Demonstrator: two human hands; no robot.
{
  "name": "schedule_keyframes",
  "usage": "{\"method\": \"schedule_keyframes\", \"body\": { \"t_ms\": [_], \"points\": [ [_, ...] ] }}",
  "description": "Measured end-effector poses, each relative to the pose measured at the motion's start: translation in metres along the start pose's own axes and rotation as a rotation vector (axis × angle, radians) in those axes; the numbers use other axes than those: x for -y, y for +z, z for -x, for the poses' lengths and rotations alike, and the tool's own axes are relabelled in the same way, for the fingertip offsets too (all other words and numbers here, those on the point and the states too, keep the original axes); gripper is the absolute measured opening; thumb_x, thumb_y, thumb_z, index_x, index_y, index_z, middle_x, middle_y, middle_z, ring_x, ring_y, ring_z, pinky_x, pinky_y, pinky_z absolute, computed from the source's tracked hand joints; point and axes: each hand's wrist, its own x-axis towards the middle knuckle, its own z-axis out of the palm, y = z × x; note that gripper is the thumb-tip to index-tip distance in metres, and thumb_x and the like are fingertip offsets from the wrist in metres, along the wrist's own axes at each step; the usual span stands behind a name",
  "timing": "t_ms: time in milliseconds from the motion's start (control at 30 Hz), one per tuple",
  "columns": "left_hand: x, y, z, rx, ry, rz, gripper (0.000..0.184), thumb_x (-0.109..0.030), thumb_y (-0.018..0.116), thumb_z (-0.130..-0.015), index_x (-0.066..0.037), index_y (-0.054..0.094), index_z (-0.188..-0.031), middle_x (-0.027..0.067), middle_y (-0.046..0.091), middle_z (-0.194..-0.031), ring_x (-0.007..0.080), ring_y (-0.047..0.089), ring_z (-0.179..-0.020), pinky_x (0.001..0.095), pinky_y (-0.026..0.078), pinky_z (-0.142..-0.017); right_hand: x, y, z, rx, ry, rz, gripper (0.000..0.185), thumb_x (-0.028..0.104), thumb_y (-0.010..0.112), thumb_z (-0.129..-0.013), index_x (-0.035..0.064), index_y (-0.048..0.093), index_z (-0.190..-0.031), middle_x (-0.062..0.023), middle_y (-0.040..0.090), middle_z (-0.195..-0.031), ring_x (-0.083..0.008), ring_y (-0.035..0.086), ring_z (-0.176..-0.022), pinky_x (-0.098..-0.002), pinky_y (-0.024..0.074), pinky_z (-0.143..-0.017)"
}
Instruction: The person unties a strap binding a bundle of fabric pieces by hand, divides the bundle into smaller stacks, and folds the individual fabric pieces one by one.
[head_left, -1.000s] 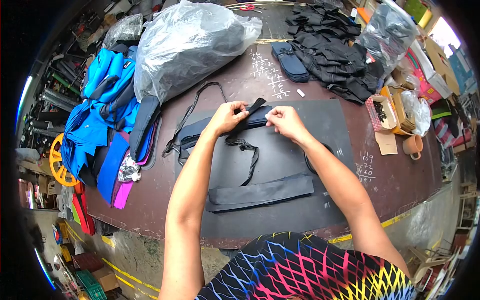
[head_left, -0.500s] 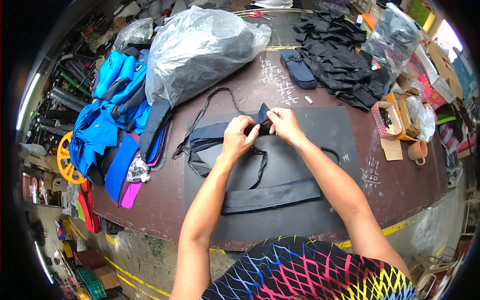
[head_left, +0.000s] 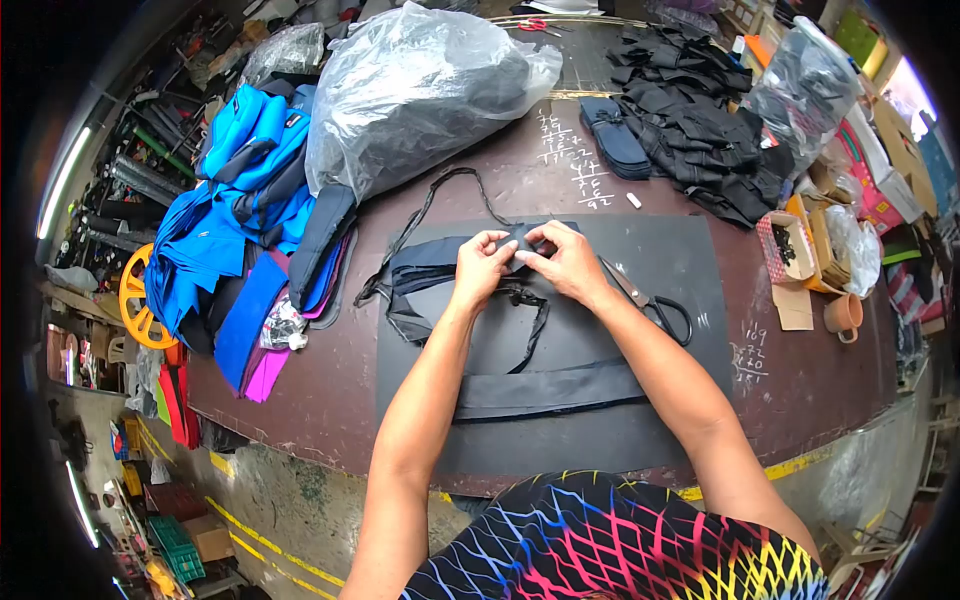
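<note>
My left hand [head_left: 484, 266] and my right hand [head_left: 563, 262] are close together over the dark mat, fingertips pinched. Between them is the end of a dark navy fabric strip [head_left: 430, 262], which lies in a small stack reaching out to the left. My fingers partly hide the pinched end. A thin twisted black cord [head_left: 405, 232] loops behind and below my left hand. Black-handled scissors [head_left: 662, 308] lie beside my right forearm. Nearer my body, a second stack of dark strips [head_left: 540, 388] stretches across the mat, passing under my right forearm.
The black mat [head_left: 600, 450] rests on a brown table [head_left: 800, 370] with chalk sums. A big plastic bag [head_left: 420, 100] and blue fabric pieces [head_left: 210, 250] occupy the left. Black fabric [head_left: 700, 130] is heaped at the back right. A mug [head_left: 843, 314] stands near small boxes [head_left: 785, 250].
My hands have drawn closer together, and the strip's raised end has come down between them. The scissors now show more beside my right forearm. The whole view has shifted slightly.
</note>
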Motion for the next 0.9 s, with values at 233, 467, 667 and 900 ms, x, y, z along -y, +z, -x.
{"method": "schedule_keyframes", "body": {
  "t_ms": [233, 467, 667, 900],
  "points": [
    [-0.009, 0.01, 0.017, -0.013, -0.016, 0.108, 0.035, -0.005, 0.071, -0.099, -0.003, 0.066, -0.133, -0.0025, 0.069, -0.089, 0.0041, 0.061, -0.075, 0.0218, 0.055, -0.066, -0.009, 0.004, 0.0, -0.071, -0.156, 0.111, 0.019, 0.01, 0.081, -0.086, -0.0013, 0.073, -0.099, -0.0091, 0.069, -0.091, -0.0195, 0.066, -0.076, -0.0309, 0.0533, -0.07],
    [0.0, 0.007, 0.016, 0.06, -0.003, 0.178, 0.035, -0.003, 0.072, -0.098, -0.002, 0.067, -0.132, -0.0009, 0.072, -0.093, 0.0044, 0.063, -0.077, 0.0233, 0.058, -0.069, -0.02, -0.002, -0.001, -0.073, -0.013, 0.065, 0.015, 0.009, 0.077, -0.091, -0.0015, 0.072, -0.1, -0.0057, 0.068, -0.088, -0.0139, 0.063, -0.073, -0.0295, 0.0526, -0.068],
    [-0.011, 0.019, 0.016, -0.011, -0.066, 0.136, 0.029, -0.003, 0.073, -0.097, -0.001, 0.069, -0.126, 0.0013, 0.074, -0.094, 0.0051, 0.064, -0.075, 0.0231, 0.057, -0.067, -0.026, -0.008, -0.002, -0.12, -0.057, -0.035, 0.018, 0.012, 0.076, -0.094, -0.0014, 0.07, -0.105, -0.0036, 0.068, -0.089, -0.009, 0.06, -0.072, -0.0278, 0.0516, -0.066],
    [-0.006, 0.022, 0.011, -0.064, -0.059, 0.085, 0.026, -0.006, 0.076, -0.096, -0.001, 0.072, -0.121, 0.0024, 0.075, -0.095, 0.0065, 0.066, -0.076, 0.022, 0.054, -0.063, -0.016, -0.014, 0.004, 0.004, -0.067, 0.112, 0.017, 0.01, 0.07, -0.098, -0.0024, 0.068, -0.11, -0.0054, 0.069, -0.092, -0.0089, 0.062, -0.075, -0.0275, 0.0526, -0.066]
  ]
}}
